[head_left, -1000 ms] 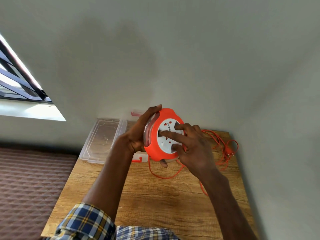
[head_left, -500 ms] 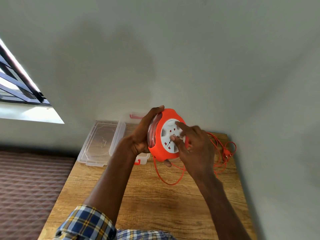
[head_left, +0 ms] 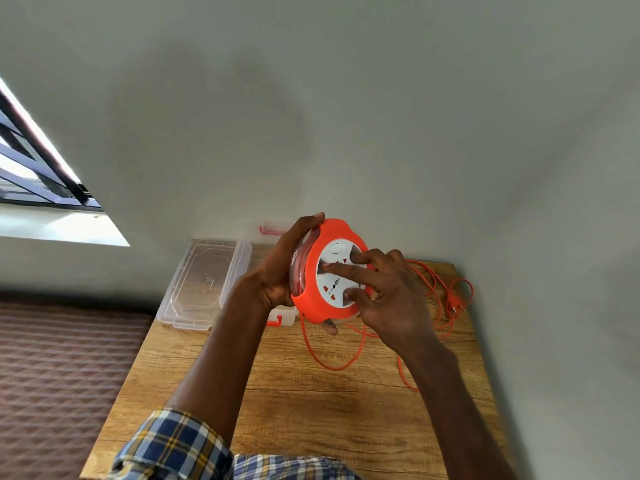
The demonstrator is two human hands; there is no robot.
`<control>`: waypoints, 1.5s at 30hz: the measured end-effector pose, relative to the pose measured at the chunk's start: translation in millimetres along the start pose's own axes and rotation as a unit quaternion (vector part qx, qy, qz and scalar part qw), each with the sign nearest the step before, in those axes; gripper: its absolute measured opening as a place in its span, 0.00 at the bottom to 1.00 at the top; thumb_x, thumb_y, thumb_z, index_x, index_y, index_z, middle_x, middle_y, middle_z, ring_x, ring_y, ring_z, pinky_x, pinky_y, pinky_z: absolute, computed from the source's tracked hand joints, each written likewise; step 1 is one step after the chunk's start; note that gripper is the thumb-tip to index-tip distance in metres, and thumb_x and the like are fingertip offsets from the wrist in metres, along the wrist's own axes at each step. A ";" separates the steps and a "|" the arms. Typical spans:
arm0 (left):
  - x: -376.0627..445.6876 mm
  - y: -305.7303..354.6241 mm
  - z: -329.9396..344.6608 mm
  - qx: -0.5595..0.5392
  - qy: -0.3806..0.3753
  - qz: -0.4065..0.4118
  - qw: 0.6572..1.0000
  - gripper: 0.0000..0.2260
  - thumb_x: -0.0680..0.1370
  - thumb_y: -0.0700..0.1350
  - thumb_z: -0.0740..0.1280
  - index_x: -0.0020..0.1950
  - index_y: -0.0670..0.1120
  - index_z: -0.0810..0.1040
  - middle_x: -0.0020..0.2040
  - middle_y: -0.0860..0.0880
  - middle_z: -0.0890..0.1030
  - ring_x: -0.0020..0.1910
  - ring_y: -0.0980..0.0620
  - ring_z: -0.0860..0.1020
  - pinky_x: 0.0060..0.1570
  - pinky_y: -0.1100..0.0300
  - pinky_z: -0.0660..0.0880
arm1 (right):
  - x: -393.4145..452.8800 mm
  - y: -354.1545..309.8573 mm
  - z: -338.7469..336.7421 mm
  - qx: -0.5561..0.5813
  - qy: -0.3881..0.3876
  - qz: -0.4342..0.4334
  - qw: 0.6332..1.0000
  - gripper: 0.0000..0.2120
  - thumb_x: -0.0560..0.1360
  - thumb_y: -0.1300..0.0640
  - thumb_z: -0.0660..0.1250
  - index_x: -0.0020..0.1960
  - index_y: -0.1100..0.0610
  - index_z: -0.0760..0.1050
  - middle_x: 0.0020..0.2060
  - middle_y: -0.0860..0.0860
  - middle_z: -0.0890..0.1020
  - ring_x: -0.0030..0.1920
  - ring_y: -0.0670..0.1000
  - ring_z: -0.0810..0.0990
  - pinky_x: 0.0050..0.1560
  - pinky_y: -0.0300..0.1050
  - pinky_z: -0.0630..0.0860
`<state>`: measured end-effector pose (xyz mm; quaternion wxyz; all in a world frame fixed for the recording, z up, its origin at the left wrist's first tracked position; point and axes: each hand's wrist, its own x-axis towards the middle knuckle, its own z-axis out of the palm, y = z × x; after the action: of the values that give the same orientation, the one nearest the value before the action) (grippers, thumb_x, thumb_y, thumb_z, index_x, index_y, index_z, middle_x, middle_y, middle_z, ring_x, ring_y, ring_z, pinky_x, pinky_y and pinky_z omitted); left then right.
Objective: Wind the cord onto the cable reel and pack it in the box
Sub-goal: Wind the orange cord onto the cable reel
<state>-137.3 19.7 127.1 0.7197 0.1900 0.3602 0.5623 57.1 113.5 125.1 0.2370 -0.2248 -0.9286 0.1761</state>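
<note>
You have the cable reel (head_left: pixel 332 271) lifted off the counter (head_left: pixel 311 410), with your left hand (head_left: pixel 277 275) curled round its back edge, thumb over the top and a fingertip showing below the rim. Your right hand (head_left: pixel 388 296) lies against the white socket face, its fingers (head_left: pixel 341 269) pressed onto the disc as if to turn it; it presses rather than grasps. Judging by what lies loose, the winding is only partway: some orange turns show through the clear side of the reel, but a long run of cord (head_left: pixel 329 355) hangs from the underside in a loop onto the wood, and more lies tangled near the right edge with the plug (head_left: pixel 455 304) at its far end. So most of the turning seems left to do. The box (head_left: pixel 285 315) sits behind the reel, largely hidden by your left hand, with red clips visible, and its clear lid (head_left: pixel 204 282) lies just beside it on the left. Packing has not begun; the reel has yet to go in and the lid to be shut.
</note>
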 end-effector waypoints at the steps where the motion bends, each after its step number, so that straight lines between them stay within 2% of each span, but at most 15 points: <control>1: 0.6 -0.2 0.8 0.003 0.008 0.006 1.000 0.31 0.79 0.69 0.63 0.67 0.45 0.83 0.62 0.40 0.84 0.58 0.38 0.83 0.60 0.40 0.80 | -1.2 -2.6 0.0 0.003 0.011 0.011 1.000 0.27 0.73 0.51 0.76 0.68 0.30 0.75 0.56 0.37 0.80 0.54 0.43 0.70 0.48 0.46 0.77; 3: 1.6 0.7 4.5 0.004 0.018 0.017 1.000 0.29 0.80 0.67 0.64 0.66 0.45 0.83 0.60 0.39 0.84 0.57 0.37 0.82 0.60 0.39 0.79 | -1.9 -11.3 3.5 0.028 0.044 0.075 0.996 0.26 0.71 0.37 0.74 0.68 0.31 0.74 0.47 0.34 0.81 0.48 0.41 0.76 0.43 0.42 0.76; 5: 3.9 0.2 10.0 0.005 0.029 0.024 0.999 0.28 0.80 0.67 0.64 0.62 0.44 0.85 0.57 0.40 0.85 0.55 0.39 0.84 0.58 0.42 0.81 | 0.5 -25.0 11.3 0.073 0.096 0.185 0.975 0.29 0.70 0.27 0.68 0.66 0.38 0.76 0.40 0.38 0.84 0.42 0.41 0.83 0.39 0.41 0.79; 7: 6.1 -2.5 14.2 0.003 0.038 0.023 0.999 0.28 0.81 0.66 0.63 0.61 0.44 0.85 0.56 0.40 0.86 0.53 0.40 0.85 0.56 0.44 0.82 | 2.7 -32.6 18.7 0.038 0.107 0.232 0.966 0.30 0.72 0.26 0.62 0.65 0.44 0.76 0.42 0.45 0.87 0.44 0.49 0.86 0.40 0.47 0.82; 9: 6.2 -4.7 13.6 -0.006 0.053 0.027 0.998 0.28 0.81 0.67 0.63 0.62 0.44 0.85 0.57 0.40 0.85 0.53 0.40 0.84 0.56 0.44 0.82 | 1.1 -32.6 17.8 0.000 0.108 0.199 0.974 0.30 0.75 0.26 0.60 0.66 0.45 0.77 0.46 0.48 0.88 0.45 0.51 0.87 0.42 0.49 0.84; 11: 5.0 -3.5 10.6 -0.008 0.054 0.033 0.998 0.28 0.80 0.67 0.64 0.62 0.44 0.85 0.57 0.41 0.85 0.54 0.40 0.84 0.57 0.44 0.81 | 0.6 -27.7 9.0 0.019 0.122 0.144 0.982 0.26 0.77 0.31 0.64 0.67 0.46 0.78 0.48 0.46 0.87 0.46 0.49 0.85 0.43 0.47 0.82; 13: 3.4 -1.2 7.6 -0.011 0.043 0.032 0.998 0.27 0.81 0.67 0.63 0.61 0.45 0.85 0.56 0.42 0.86 0.54 0.41 0.83 0.59 0.44 0.81 | 0.0 -17.3 4.5 0.033 0.111 0.054 0.992 0.17 0.80 0.45 0.70 0.67 0.43 0.78 0.56 0.45 0.82 0.55 0.49 0.81 0.46 0.45 0.79; 17: 0.5 0.6 1.7 -0.005 0.040 0.025 0.999 0.28 0.82 0.67 0.61 0.62 0.46 0.86 0.56 0.42 0.87 0.53 0.42 0.85 0.57 0.45 0.82 | -1.1 -0.3 5.3 0.086 0.025 -0.049 0.995 0.27 0.75 0.68 0.71 0.65 0.40 0.80 0.70 0.46 0.72 0.65 0.51 0.73 0.53 0.49 0.81; 20: -2.3 0.3 -2.7 0.000 0.040 0.023 0.999 0.28 0.81 0.68 0.62 0.64 0.46 0.85 0.58 0.42 0.86 0.54 0.42 0.85 0.57 0.45 0.82 | -1.0 2.6 3.8 0.080 0.007 -0.052 0.995 0.35 0.72 0.73 0.70 0.66 0.36 0.79 0.71 0.45 0.71 0.63 0.52 0.72 0.50 0.53 0.81; 26: -3.5 2.1 -4.1 0.007 0.050 0.021 0.999 0.29 0.81 0.68 0.60 0.64 0.47 0.85 0.59 0.42 0.86 0.56 0.41 0.85 0.58 0.44 0.82 | -4.4 -0.1 1.9 0.032 -0.020 -0.045 0.998 0.28 0.78 0.58 0.72 0.71 0.33 0.73 0.72 0.45 0.73 0.66 0.50 0.71 0.58 0.47 0.76; 31: -2.7 1.2 -0.2 0.014 0.068 0.020 0.997 0.28 0.81 0.68 0.61 0.61 0.48 0.88 0.57 0.42 0.87 0.53 0.42 0.86 0.56 0.46 0.83 | -2.4 -6.4 3.2 0.005 0.014 -0.003 1.000 0.26 0.75 0.57 0.75 0.67 0.34 0.78 0.65 0.42 0.80 0.60 0.47 0.73 0.51 0.45 0.78; 35: -1.6 4.9 1.8 0.034 0.057 0.014 0.998 0.28 0.79 0.68 0.64 0.61 0.46 0.86 0.57 0.41 0.86 0.54 0.40 0.85 0.58 0.42 0.82 | -2.9 -24.4 4.7 0.075 0.053 0.137 0.986 0.27 0.68 0.36 0.75 0.65 0.24 0.72 0.46 0.34 0.85 0.46 0.36 0.82 0.44 0.37 0.78; 37: -0.9 3.3 1.4 0.031 0.055 0.009 0.998 0.28 0.81 0.68 0.63 0.60 0.46 0.87 0.55 0.41 0.87 0.53 0.41 0.86 0.57 0.43 0.82 | -0.2 -33.2 11.5 0.077 0.091 0.198 0.973 0.27 0.67 0.28 0.71 0.64 0.33 0.77 0.38 0.36 0.85 0.42 0.38 0.84 0.41 0.38 0.79; 41: -0.3 -1.5 0.3 0.012 0.067 0.016 0.998 0.28 0.81 0.68 0.63 0.62 0.45 0.86 0.57 0.41 0.87 0.53 0.41 0.86 0.57 0.44 0.82 | 2.8 -39.4 18.4 0.023 0.108 0.206 0.972 0.28 0.73 0.27 0.65 0.62 0.45 0.79 0.41 0.46 0.87 0.42 0.49 0.86 0.41 0.49 0.83; 45: -3.5 1.3 -1.4 0.003 0.062 0.038 0.997 0.27 0.80 0.67 0.64 0.62 0.46 0.86 0.57 0.42 0.86 0.53 0.42 0.85 0.58 0.44 0.82 | 1.1 -33.8 8.5 0.024 0.120 0.103 0.987 0.21 0.78 0.36 0.68 0.65 0.46 0.81 0.47 0.44 0.86 0.46 0.46 0.84 0.43 0.47 0.82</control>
<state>-139.6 16.6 128.0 0.6741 0.1704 0.3979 0.5985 40.6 84.0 133.1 0.3326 -0.3328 -0.8609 0.1936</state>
